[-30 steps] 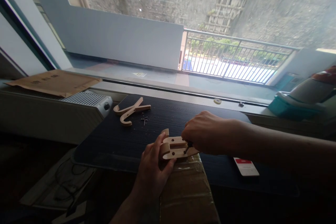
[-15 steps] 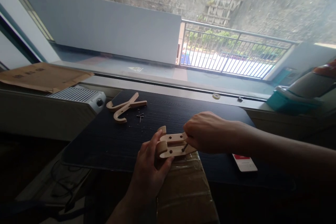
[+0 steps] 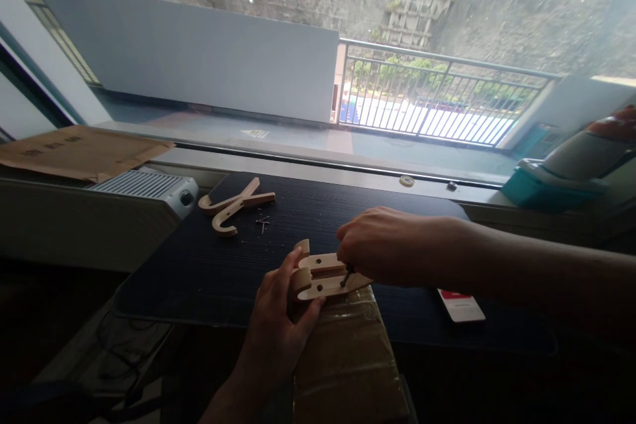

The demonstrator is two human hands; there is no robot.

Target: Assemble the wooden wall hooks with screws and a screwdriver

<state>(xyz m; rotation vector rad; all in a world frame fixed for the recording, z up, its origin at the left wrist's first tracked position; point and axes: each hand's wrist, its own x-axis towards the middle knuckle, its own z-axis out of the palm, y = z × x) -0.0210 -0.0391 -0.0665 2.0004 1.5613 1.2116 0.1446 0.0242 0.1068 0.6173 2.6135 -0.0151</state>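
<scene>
My left hand (image 3: pixel 281 318) is wrapped round the curved ends of a pair of pale wooden hooks (image 3: pixel 328 287), which lie side by side on a taped cardboard box (image 3: pixel 345 358). Its thumb presses the near side and a finger reaches over the far side. Dark holes show in the wood. My right hand (image 3: pixel 372 245) is a fist over the hooks' straight ends. From it a thin metal shaft (image 3: pixel 346 276), like a screwdriver's, slants down to a hole in the nearer hook; its handle is hidden in the fist.
On the dark table (image 3: pixel 199 278), two crossed wooden hooks (image 3: pixel 237 207) lie beside several loose screws (image 3: pixel 263 221). A red and white card (image 3: pixel 462 307) rests to the right. Behind are the windowsill, a teal container (image 3: pixel 546 189) and a brown envelope (image 3: pixel 84 152) on the left.
The view has shifted slightly. My right fist has moved a little left over the hooks and turned, covering more of the far hook. My left hand keeps its grip.
</scene>
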